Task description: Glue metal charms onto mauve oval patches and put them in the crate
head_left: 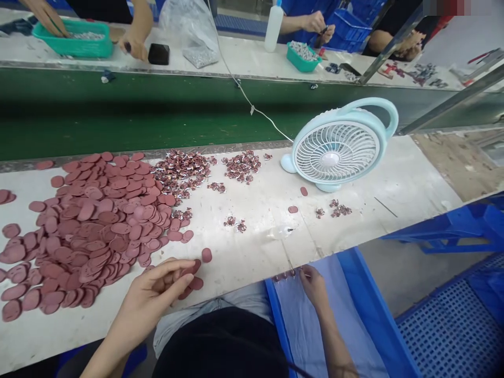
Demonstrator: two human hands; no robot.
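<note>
My left hand (pixel 157 291), fingers half curled, rests on flat oval maroon rubber pads (pixel 192 278) at the edge of the heap (pixel 90 231) on the white bench (pixel 252 247). My right hand (pixel 311 283) pinches small metal pieces (pixel 285 274) over the blue crate (pixel 354 294).

We sit at a pale, scuffed worktable (pixel 244 252) that runs left to right. Beyond its far edge lies a dark green conveyor belt (pixel 137 113), and past that a second pale bench (pixel 244 58). On the right, slanted metal frame bars (pixel 444 105) cross above bare concrete floor (pixel 452 157). Blue plastic crates (pixel 457 320) stand near right, beneath even, bright light.
</note>
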